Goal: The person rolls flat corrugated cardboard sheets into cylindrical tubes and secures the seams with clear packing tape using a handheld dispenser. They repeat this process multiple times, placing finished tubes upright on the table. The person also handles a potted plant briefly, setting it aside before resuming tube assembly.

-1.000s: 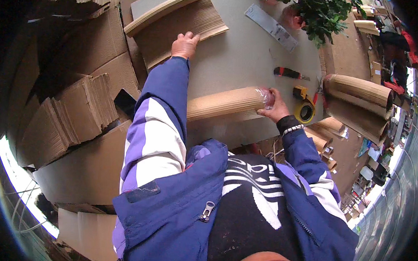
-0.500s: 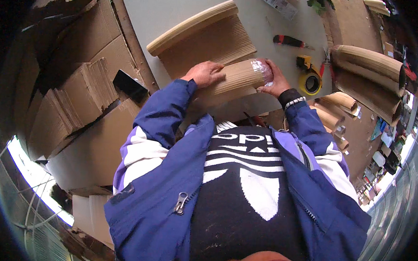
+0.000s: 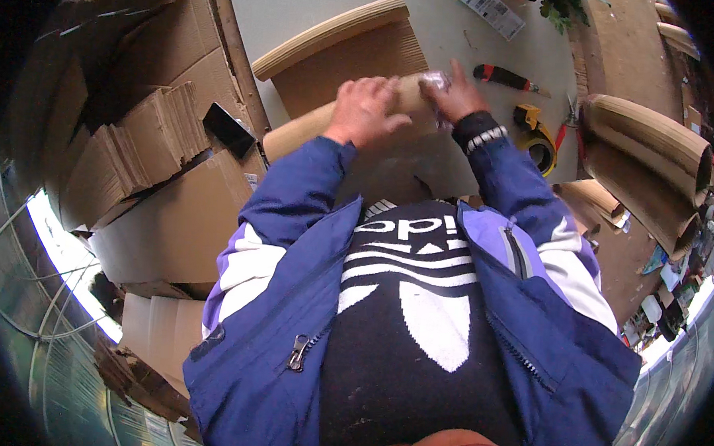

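Observation:
A rolled tube of tan corrugated cardboard (image 3: 301, 133) lies across the white table in front of me. Over its middle rests my left hand (image 3: 363, 110), fingers curled across the top and thumb apart on the near side. My right hand (image 3: 460, 98) grips the tube's right end, where shiny clear tape (image 3: 435, 80) shows; one finger points up and its grip is partly blurred. Just beyond, a half-unrolled corrugated sheet (image 3: 340, 63) has a rolled far edge. To the right of my right hand are a red-and-black utility knife (image 3: 503, 76) and a yellow tape dispenser (image 3: 540, 143).
Red-handled pliers (image 3: 564, 128) lie at the table's (image 3: 302, 9) right edge. Further right sit larger corrugated rolls (image 3: 647, 148). A black phone (image 3: 229, 130) rests on stacked flat cardboard (image 3: 174, 207) at left. A printed label sheet (image 3: 490, 9) and green leaves (image 3: 561, 9) are at the far side.
The tube and both hands have moved away from me. My left hand has shifted right over the top of the tube, and more of the tube's left end shows.

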{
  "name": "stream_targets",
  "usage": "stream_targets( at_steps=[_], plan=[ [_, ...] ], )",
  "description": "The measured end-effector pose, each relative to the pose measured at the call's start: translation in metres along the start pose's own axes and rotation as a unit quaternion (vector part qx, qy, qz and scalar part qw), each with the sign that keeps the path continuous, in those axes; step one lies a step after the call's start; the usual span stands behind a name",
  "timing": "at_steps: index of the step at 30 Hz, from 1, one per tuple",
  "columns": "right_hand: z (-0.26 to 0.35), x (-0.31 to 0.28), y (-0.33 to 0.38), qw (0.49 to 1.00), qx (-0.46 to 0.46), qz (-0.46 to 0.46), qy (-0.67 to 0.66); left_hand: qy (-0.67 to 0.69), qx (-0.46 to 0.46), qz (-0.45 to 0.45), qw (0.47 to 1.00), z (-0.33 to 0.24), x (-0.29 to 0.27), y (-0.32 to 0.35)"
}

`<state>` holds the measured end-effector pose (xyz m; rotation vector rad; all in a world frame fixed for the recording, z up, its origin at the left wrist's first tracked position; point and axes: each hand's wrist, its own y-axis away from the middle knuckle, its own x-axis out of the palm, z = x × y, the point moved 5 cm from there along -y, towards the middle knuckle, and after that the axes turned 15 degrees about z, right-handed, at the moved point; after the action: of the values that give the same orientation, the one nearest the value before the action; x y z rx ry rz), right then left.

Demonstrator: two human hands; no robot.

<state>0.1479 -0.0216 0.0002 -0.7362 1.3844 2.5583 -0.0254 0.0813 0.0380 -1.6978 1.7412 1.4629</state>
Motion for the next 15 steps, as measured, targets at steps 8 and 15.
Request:
stream_targets(
  at_steps=[8,15],
  plan=[
    [0.057,-0.009,-0.028,0.882,-0.339,-0.027,0.325,-0.079,0.009,-0.230,0.970,-0.007,-0.014,0.002],
    [0.087,-0.029,-0.079,0.879,-0.340,0.064,0.328,0.751,-0.161,0.015,0.640,-0.032,0.133,0.006]
  ],
)
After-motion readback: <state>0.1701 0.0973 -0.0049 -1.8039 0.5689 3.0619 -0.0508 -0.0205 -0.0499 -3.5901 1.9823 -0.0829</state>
